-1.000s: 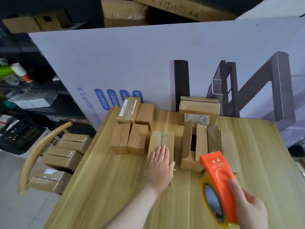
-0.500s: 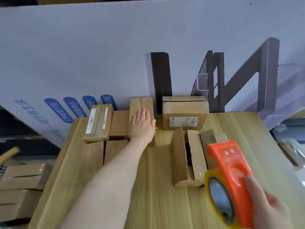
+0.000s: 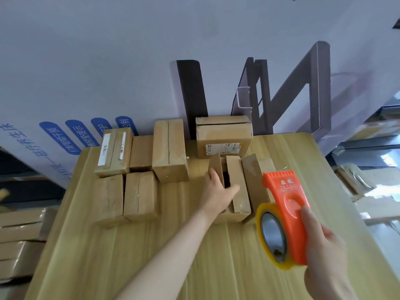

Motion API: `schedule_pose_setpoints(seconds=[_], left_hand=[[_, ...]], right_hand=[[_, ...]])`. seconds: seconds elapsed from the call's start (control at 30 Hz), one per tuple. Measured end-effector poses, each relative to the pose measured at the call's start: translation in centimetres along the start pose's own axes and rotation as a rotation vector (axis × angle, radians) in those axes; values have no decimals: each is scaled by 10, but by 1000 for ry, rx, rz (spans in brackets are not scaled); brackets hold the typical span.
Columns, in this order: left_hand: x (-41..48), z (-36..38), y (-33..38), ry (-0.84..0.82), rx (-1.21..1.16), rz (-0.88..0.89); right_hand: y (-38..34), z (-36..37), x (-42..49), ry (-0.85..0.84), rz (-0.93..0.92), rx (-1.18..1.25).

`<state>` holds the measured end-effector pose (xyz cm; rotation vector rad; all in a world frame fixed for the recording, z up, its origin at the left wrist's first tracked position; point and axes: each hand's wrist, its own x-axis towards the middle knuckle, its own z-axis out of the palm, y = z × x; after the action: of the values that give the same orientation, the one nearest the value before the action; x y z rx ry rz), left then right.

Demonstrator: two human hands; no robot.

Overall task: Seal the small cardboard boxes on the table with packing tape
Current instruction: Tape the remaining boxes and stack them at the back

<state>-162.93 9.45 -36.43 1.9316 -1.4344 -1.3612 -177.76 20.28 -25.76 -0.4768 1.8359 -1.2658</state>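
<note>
A wooden counter (image 3: 151, 256) is seen from above, with a white printed board (image 3: 108, 61) stood along its far edge. The left hand (image 3: 218, 191) is stretched out to a small open box (image 3: 237, 191) right of the counter's middle; the box's upright left flap is seen between the thumb and the extended fingers, which lie across the dark opening, but whether the flap is pinched cannot be told through the blur. An orange tape dispenser (image 3: 285, 208) is gripped by the right hand (image 3: 322, 256) above the near right part of the counter, thumb laid on its face, with a yellow roll of packing tape (image 3: 272, 237) seated in it. The two hands are held apart. Five closed small boxes are grouped to the left: a labelled box (image 3: 113, 152), a short box (image 3: 141, 151) and a taller box (image 3: 170, 150) behind, and two more (image 3: 108, 198) (image 3: 140, 194) just in front. A larger labelled box (image 3: 224, 137) is set against the board behind the open box. Stacked cartons (image 3: 19, 234) are visible beyond the counter's left edge
</note>
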Motion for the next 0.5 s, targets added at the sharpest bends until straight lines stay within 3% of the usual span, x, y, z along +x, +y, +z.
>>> schedule_pose_setpoints(seconds=[0.17,0.27,0.5], left_hand=[[-22,16,-4,227,242,-15],[-46,11,-18,204,261,12],[-146,36,-50,127,312,-123]], right_hand=[[6,-34,-2,-75,-16,-15],[8,-60,0,-118,2,-44],[13,-137,-1,-307,-5,-121]])
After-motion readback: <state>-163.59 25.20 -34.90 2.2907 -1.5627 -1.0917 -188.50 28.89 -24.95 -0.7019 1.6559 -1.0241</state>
